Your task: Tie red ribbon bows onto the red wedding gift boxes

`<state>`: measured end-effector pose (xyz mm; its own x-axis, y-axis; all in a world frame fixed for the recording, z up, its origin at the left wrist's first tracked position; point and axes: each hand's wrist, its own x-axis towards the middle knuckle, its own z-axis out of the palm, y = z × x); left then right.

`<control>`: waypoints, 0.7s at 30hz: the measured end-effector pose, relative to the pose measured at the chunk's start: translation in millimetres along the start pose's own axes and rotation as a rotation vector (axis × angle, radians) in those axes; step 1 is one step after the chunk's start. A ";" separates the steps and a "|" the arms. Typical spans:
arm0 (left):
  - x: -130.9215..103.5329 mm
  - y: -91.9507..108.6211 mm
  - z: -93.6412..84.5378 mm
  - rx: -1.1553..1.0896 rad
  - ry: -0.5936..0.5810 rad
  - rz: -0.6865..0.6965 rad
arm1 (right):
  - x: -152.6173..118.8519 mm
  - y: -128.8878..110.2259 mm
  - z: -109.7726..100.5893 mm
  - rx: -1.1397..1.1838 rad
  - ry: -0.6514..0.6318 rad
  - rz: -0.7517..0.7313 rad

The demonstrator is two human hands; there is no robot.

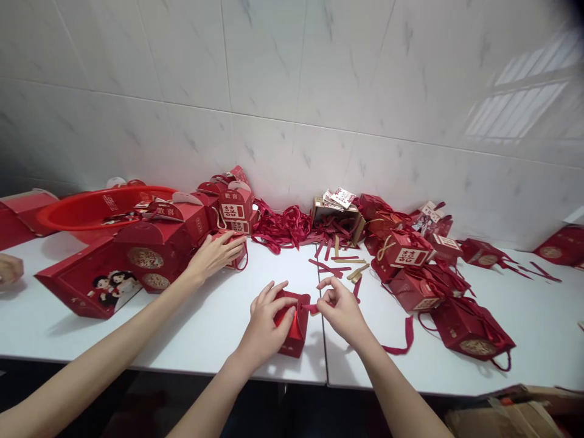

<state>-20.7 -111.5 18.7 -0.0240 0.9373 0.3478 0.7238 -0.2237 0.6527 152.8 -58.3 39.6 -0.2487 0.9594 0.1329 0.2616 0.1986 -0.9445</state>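
Note:
Near the table's front edge, my left hand [266, 323] is wrapped around a small red gift box [294, 344], its thumb on the near side and its fingers over the top. My right hand [341, 309] pinches a dark red ribbon [311, 308] at the box's right side, by a hole in its upper flap. Below the right hand, a length of ribbon [406, 340] trails across the tabletop. My left hand covers part of the box's top.
A co-worker's hand [221, 252] reaches in from the left onto another red box. Larger gift boxes [152, 246] and a red basin [109, 198] stand at left. Ribbons [285, 226] and an open carton [340, 213] lie by the wall; ribboned boxes [472, 328] crowd the right.

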 end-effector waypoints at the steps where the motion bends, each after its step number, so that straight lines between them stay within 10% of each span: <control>1: 0.3 -0.1 0.2 -0.001 -0.004 0.001 | 0.6 -0.3 1.2 -0.009 -0.005 0.005; 21: 6.2 17.8 -23.5 -0.247 0.180 0.098 | 3.7 -26.8 7.4 -0.081 -0.200 -0.390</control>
<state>-24.2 -116.0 48.3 -0.0999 0.8506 0.5163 0.5403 -0.3894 0.7460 138.0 -61.5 63.2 -0.5170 0.7533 0.4065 0.1822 0.5609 -0.8076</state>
